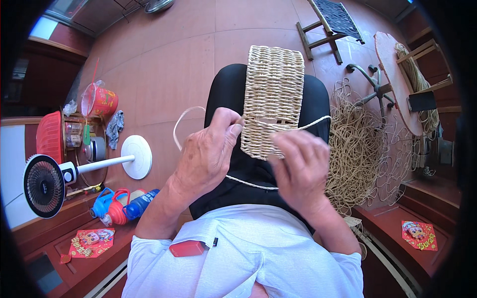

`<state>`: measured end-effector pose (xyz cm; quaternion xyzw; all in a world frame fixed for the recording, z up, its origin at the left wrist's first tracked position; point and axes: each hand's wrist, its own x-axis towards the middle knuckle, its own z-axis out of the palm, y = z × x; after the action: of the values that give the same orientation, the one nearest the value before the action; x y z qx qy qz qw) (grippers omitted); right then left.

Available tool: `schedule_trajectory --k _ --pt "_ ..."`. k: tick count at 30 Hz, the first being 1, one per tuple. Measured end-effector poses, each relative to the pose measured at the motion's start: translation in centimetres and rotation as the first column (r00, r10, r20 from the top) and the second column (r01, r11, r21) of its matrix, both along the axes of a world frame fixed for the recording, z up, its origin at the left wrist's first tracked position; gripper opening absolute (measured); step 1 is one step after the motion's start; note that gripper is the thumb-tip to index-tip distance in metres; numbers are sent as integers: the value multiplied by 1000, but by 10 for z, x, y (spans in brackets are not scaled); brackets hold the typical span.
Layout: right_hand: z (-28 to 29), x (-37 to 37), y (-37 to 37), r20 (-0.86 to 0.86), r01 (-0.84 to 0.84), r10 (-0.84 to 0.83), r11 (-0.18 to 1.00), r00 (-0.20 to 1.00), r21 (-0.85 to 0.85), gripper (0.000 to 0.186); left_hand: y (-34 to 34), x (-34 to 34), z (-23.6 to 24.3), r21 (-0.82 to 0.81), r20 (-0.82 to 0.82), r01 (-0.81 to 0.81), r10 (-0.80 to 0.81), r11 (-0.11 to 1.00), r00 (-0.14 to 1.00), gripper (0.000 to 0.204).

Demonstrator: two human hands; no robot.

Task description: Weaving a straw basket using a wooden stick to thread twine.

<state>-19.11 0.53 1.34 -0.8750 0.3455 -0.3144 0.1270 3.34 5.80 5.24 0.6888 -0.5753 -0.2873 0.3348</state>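
Across my black-clad lap lies a woven straw-coloured panel, long and rectangular, with a gap in the weave near its lower end. My left hand is closed, thumb and forefinger pinching the panel's left edge beside the gap. A pale twisted cord crosses the gap and sticks out past the right edge. More of the cord loops out left of my left hand and runs below the panel. Over the panel's lower right corner is my right hand, fingers bent and smeared by motion; whether they grip the cord is unclear.
A large heap of loose cord lies on the floor at my right. Beyond it stand a wheeled chair base and a folding stool. A white fan, several bottles and a red bucket are on the left.
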Motion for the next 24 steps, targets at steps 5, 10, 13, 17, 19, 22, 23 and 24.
schedule_trajectory --k 5,10,13,17,19,22,23,24 --pt "-12 -11 -28 -115 97 -113 986 987 -139 25 -18 -4 -24 -318 198 125 -63 940 978 13" --pt "-28 -14 -15 79 -28 19 993 997 116 13 -24 -11 -39 -294 161 27 21 955 987 9" --pt "-33 -13 -10 208 -73 22 968 978 239 15 -27 -14 -44 -291 247 22 53 957 968 8" --pt "-32 -20 -17 253 62 -186 902 949 428 19 -26 -18 -44 -292 337 40 64 956 939 8" --pt "-30 -24 -27 234 70 -290 753 928 654 39 -26 -20 -44 -296 387 65 57 953 920 9" --pt "-28 -24 -45 334 -124 -336 518 881 847 62 -29 -22 -44 -324 416 123 24 938 909 9" --pt "-28 -23 -51 347 -134 -329 527 878 839 62 -31 -23 -45 -324 416 125 23 938 909 9" --pt "-27 -22 -56 405 -232 -345 447 847 864 68 -33 -24 -46 -320 378 127 3 939 926 10"
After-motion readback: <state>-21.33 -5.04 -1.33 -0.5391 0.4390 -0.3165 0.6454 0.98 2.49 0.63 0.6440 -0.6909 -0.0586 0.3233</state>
